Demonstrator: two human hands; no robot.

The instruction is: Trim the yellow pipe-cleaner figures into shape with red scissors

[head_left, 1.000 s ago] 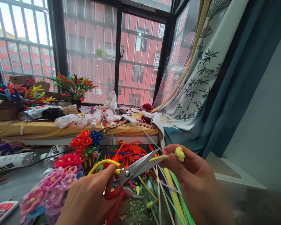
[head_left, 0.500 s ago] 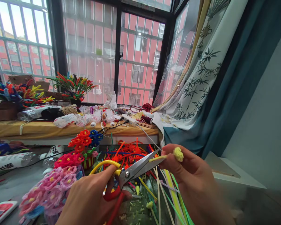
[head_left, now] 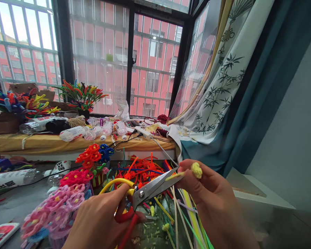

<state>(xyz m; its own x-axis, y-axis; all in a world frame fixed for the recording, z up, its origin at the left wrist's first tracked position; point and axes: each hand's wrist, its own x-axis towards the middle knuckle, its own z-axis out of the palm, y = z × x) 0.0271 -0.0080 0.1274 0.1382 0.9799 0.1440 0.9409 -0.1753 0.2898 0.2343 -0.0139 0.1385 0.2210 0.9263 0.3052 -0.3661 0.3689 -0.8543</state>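
Observation:
My left hand (head_left: 101, 216) is closed around the handles of a pair of scissors (head_left: 151, 188) with red and yellow grips. The blades are a little apart and point right, their tips touching or nearly touching the fingers of my right hand (head_left: 212, 193). Between thumb and fingers my right hand pinches a yellow pipe cleaner (head_left: 174, 176) whose short stem lies along the lower blade. A fuzzy yellow ball (head_left: 196, 170) shows at the other side of the fingers, seemingly part of the same piece. Another small yellow-tipped stem (head_left: 166, 227) lies on the table below.
Pink pipe-cleaner flowers (head_left: 64, 207) stand at the left, with red flowers (head_left: 89, 155) behind. A heap of red pipe cleaners (head_left: 142, 171) lies beyond the scissors, and pale stems (head_left: 190, 214) below my right hand. Plastic bottles (head_left: 74, 133) lie on the windowsill.
The scissor blades have come slightly closer together, and my left hand has shifted a touch to the right. My right hand and the pipe cleaner have hardly moved.

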